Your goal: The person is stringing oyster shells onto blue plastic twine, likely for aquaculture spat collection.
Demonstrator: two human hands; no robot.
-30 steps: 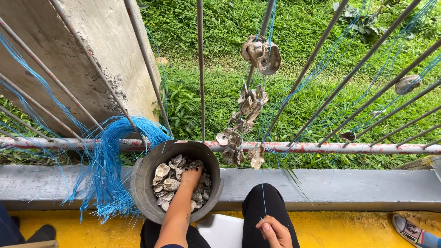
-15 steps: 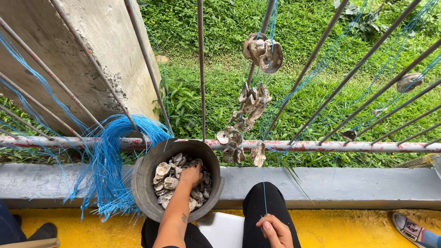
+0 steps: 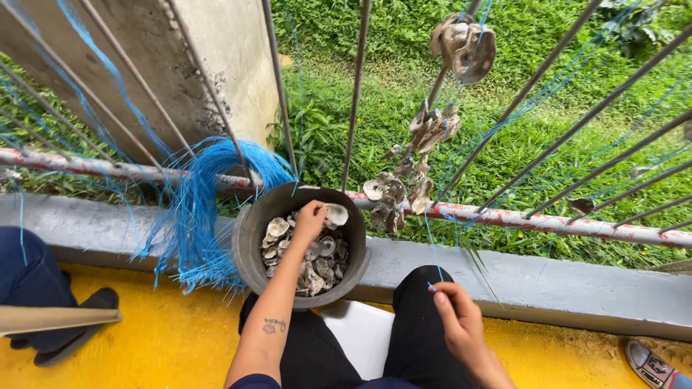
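At your nine o'clock: a person's leg in dark blue trousers (image 3: pixel 29 288) with a dark shoe (image 3: pixel 76 338) on the yellow floor (image 3: pixel 166 338).

At your ten o'clock: a thick bundle of blue twine (image 3: pixel 205 209) draped over the rusted horizontal rail (image 3: pixel 504 216), its ends hanging to the floor just beside the bucket.

At your eleven o'clock, touching the grey concrete curb (image 3: pixel 562 277): a dark round bucket (image 3: pixel 249 238), part filled with pale oyster shells (image 3: pixel 317 263).

Your left hand (image 3: pixel 311 220): reached into the bucket at its far rim, fingers closed around one shell (image 3: pixel 336 214) that shows pale just beside the knuckles. The forearm carries a small tattoo (image 3: pixel 272 326).

At your six o'clock: your knees in black trousers (image 3: pixel 425 338), with a white surface (image 3: pixel 360 335) between them.

At your twelve o'clock, beyond the rail: clusters of shells strung on blue line (image 3: pixel 414 162), hanging in a slanted row up to a large clump (image 3: pixel 465 43) near the top, over green grass (image 3: pixel 548 144).

Your right hand (image 3: pixel 458 320): at one o'clock over the right knee, thumb and forefinger pinched together on a thin blue strand (image 3: pixel 430 252) that runs up towards the strung shells.

At your four o'clock: the toe of a grey shoe (image 3: pixel 652 364) at the floor's edge.
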